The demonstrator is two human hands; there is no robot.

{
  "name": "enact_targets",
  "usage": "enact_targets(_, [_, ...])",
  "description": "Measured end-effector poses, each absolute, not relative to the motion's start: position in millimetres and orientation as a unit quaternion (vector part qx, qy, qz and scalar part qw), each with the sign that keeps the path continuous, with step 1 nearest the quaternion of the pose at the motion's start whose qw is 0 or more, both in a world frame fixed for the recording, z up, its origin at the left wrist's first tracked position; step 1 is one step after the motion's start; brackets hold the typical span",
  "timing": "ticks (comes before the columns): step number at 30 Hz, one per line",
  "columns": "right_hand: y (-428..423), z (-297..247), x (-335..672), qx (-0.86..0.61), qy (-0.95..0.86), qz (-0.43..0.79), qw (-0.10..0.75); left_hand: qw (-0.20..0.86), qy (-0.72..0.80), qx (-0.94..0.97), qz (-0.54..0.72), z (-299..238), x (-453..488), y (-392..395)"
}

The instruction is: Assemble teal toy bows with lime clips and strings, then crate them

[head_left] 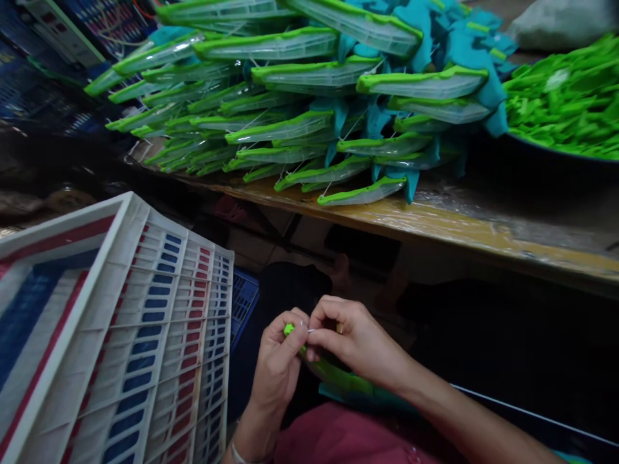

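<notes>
Piece [289, 329], bright green, partly covered; left hand [281, 361] around it

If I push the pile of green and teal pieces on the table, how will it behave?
The pile would probably slide apart, because its pieces are stacked in uneven layers. The clear sides look shiny, so they may be slippery. The lowest piece lies at the table's edge, so it might fall.

Looked dim overall, sinking to near black beneath the table [464, 225] at right. Caught pale glare along its edge and on the clear-sided green pieces [430, 85]. Blurred at far left, stretched around the near-left white crate [120, 258].
</notes>
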State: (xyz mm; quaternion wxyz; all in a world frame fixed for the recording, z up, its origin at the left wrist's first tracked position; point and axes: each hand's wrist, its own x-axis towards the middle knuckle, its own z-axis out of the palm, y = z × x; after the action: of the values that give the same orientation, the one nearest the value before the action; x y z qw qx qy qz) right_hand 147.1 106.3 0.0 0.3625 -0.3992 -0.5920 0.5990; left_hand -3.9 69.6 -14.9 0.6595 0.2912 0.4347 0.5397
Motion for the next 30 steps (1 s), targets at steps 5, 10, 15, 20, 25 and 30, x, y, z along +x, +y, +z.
enact_targets(5, [107,5,161,-0.32,-0.687,0.485,0.436,0.724,0.421,0.264,0.478,-18,-6,81])
enact_targets(10, [105,3,165,-0.289,-0.74,0.41,0.447,0.726,0.42,0.276,0.47,-19,-1,87])
enact_targets(15, [101,2,163,-0.415,-0.626,0.508,0.423,0.694,0.427,0.294,0.499,-25,8,84])
enact_targets(20, [104,2,160,-0.428,-0.497,0.641,0.4,0.674,0.417,0.326,0.515,-32,7,83])
enact_targets(25, [102,2,156,-0.439,-0.593,0.528,0.42,0.688,0.387,0.329,0.519,-29,1,84])
enact_targets(30, [98,5,150,-0.435,-0.633,0.488,0.415,0.696,0.391,0.286,0.53,-29,-1,80])
